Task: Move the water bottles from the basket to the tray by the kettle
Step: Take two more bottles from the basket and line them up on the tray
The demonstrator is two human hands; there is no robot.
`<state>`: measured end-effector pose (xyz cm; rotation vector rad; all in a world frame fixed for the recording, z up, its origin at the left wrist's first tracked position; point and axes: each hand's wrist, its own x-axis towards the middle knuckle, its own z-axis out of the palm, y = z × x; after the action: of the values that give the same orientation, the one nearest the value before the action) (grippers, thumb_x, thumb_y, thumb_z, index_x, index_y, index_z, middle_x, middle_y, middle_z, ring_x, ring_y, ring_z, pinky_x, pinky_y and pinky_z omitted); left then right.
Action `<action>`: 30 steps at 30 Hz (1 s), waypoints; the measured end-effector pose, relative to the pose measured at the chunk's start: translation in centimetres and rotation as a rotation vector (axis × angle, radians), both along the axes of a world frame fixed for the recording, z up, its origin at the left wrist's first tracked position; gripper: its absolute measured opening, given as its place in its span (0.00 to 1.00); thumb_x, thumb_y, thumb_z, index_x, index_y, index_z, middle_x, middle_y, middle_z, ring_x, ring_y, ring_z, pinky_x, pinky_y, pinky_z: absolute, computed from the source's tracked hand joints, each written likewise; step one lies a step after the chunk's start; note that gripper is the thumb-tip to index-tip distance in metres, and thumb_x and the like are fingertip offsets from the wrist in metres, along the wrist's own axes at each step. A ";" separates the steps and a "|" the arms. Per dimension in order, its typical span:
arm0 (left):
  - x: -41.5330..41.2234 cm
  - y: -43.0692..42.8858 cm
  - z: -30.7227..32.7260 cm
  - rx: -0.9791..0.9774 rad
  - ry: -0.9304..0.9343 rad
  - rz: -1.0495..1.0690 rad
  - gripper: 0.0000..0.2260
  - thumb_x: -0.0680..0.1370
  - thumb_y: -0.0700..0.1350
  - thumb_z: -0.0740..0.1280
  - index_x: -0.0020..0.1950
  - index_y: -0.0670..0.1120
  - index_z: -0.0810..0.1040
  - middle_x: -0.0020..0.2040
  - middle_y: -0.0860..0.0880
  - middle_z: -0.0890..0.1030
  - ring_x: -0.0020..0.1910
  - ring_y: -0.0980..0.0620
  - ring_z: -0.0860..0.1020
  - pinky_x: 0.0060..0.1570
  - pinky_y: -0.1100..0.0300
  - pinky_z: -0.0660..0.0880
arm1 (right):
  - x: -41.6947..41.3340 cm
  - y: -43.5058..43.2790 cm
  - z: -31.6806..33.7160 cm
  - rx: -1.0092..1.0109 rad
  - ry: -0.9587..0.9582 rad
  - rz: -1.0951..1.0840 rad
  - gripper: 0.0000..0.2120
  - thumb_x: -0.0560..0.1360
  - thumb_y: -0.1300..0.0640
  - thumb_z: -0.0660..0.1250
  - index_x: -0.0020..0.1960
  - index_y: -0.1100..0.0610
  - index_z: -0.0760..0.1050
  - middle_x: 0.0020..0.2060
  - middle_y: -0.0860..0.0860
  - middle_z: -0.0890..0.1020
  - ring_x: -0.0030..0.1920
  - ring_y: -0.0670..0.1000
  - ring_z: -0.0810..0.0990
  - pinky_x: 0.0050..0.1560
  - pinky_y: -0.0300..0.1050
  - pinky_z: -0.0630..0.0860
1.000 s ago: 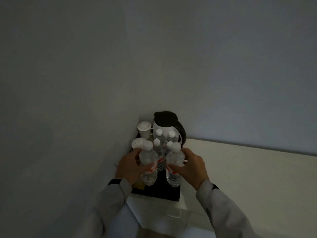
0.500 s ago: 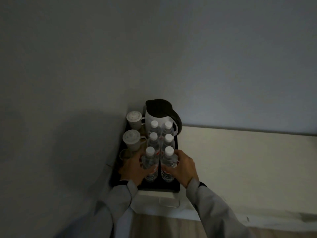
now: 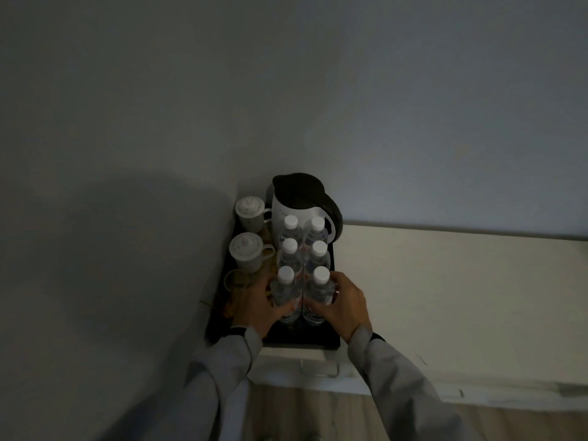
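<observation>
Several clear water bottles with white caps stand in two rows on a black tray (image 3: 302, 340) in front of a white kettle (image 3: 297, 205) with a black lid. My left hand (image 3: 254, 308) is wrapped around the front left bottle (image 3: 286, 294). My right hand (image 3: 342, 302) is wrapped around the front right bottle (image 3: 318, 296). Both front bottles stand upright on the tray, close behind them the middle pair (image 3: 304, 254). The basket is out of view.
Two lidded white mugs (image 3: 248, 254) and a glass (image 3: 235, 280) stand on the tray's left side against the wall. The tray sits in the corner of a white counter (image 3: 445, 297). A drawer handle (image 3: 319, 370) shows below the tray. The room is dim.
Both hands have lowered the two front bottles onto the tray, upright behind the other pairs. The view has tilted down and moved closer.
</observation>
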<state>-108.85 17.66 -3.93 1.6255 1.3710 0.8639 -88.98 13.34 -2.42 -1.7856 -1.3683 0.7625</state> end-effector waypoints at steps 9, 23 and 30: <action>-0.6 0.7 -0.3 -0.020 0.003 -0.080 0.29 0.61 0.61 0.79 0.59 0.59 0.74 0.56 0.61 0.80 0.56 0.60 0.79 0.56 0.49 0.79 | 0.4 -0.4 -0.8 0.042 0.012 0.034 0.30 0.63 0.39 0.78 0.60 0.45 0.70 0.56 0.46 0.77 0.55 0.50 0.80 0.54 0.52 0.80; -0.8 1.9 0.6 0.028 -0.019 -0.093 0.22 0.65 0.48 0.80 0.54 0.52 0.76 0.52 0.51 0.81 0.51 0.55 0.80 0.48 0.57 0.80 | 2.1 -0.7 0.4 0.067 -0.097 0.033 0.21 0.66 0.37 0.74 0.53 0.43 0.71 0.49 0.47 0.73 0.45 0.49 0.79 0.45 0.46 0.81; -1.2 3.0 1.6 0.016 0.037 -0.187 0.20 0.66 0.41 0.80 0.53 0.45 0.76 0.48 0.51 0.80 0.47 0.60 0.79 0.45 0.61 0.75 | 1.4 -0.7 0.4 0.010 -0.104 0.013 0.22 0.67 0.40 0.75 0.54 0.49 0.73 0.49 0.50 0.74 0.42 0.51 0.80 0.47 0.51 0.81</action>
<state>-110.07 20.63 -2.38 1.7580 1.2166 0.7400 -87.56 12.60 -2.06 -1.8324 -1.4498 0.6766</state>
